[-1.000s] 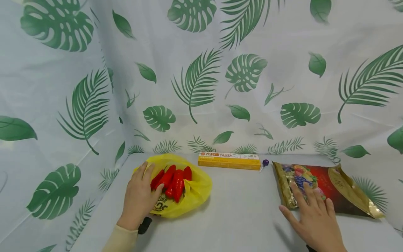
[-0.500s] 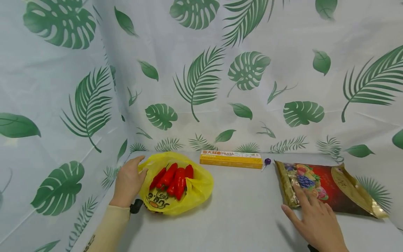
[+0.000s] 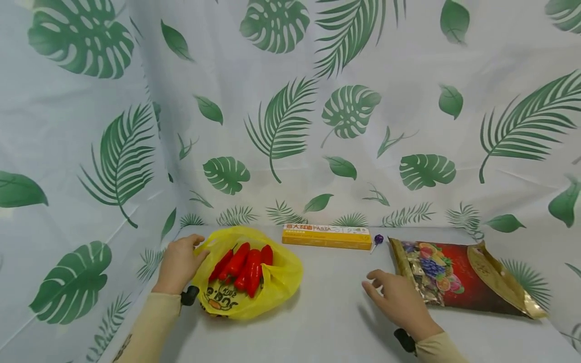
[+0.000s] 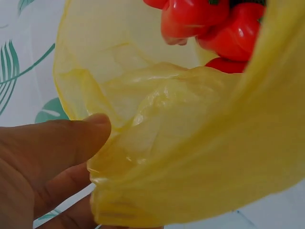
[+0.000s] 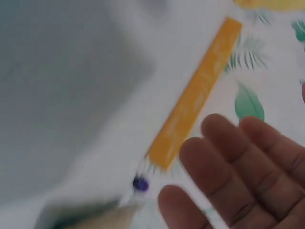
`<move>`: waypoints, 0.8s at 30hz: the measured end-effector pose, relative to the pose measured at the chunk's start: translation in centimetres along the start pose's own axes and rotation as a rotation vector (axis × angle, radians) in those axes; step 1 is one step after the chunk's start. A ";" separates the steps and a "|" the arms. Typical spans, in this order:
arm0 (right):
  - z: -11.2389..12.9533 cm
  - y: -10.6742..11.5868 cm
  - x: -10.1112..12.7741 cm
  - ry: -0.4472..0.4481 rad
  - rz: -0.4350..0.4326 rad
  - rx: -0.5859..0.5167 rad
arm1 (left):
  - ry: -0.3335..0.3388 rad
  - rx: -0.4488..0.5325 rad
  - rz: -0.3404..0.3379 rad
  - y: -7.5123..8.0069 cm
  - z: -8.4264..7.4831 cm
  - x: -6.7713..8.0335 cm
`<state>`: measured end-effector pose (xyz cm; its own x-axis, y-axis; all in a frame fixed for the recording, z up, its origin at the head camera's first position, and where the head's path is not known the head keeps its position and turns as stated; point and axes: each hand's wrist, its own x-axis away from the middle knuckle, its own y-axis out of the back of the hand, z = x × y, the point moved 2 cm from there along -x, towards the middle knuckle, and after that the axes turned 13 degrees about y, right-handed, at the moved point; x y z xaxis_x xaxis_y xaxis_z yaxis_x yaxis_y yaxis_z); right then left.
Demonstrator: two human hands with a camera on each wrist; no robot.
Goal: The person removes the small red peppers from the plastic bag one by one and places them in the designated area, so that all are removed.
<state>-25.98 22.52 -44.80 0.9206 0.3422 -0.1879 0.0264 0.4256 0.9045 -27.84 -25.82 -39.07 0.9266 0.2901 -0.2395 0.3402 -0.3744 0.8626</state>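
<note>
A yellow plastic bag (image 3: 254,282) with several red peppers (image 3: 242,262) lies at the table's left. My left hand (image 3: 179,262) holds the bag's left edge; in the left wrist view the thumb (image 4: 71,138) lies against the bag (image 4: 190,157) film, with the peppers (image 4: 209,24) above. My right hand (image 3: 399,302) hovers over the table's middle with loose fingers, holding nothing, just left of a red and gold snack bag (image 3: 458,277). The right wrist view is blurred: fingers (image 5: 248,162), a yellow pasta box (image 5: 195,95) and a purple lollipop (image 5: 140,183).
The yellow pasta box (image 3: 327,236) lies along the back edge, the purple lollipop (image 3: 378,239) at its right end. Leaf-print cloth (image 3: 290,126) walls the back and left side. Bare grey table (image 3: 336,307) lies between the two bags.
My left hand slid off the peppers to the bag's left edge. My right hand lifted off the snack bag and moved left toward the table's middle.
</note>
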 end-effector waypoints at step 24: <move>14.8 -5.9 -9.5 0.444 -0.156 -0.371 | 0.025 0.075 0.086 -1.4 0.5 -0.7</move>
<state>-29.14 4.30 -42.69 0.6637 0.5356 -0.5221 -0.0635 0.7358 0.6742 -28.92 -25.98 -40.33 0.9490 0.2751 -0.1539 0.2712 -0.4638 0.8434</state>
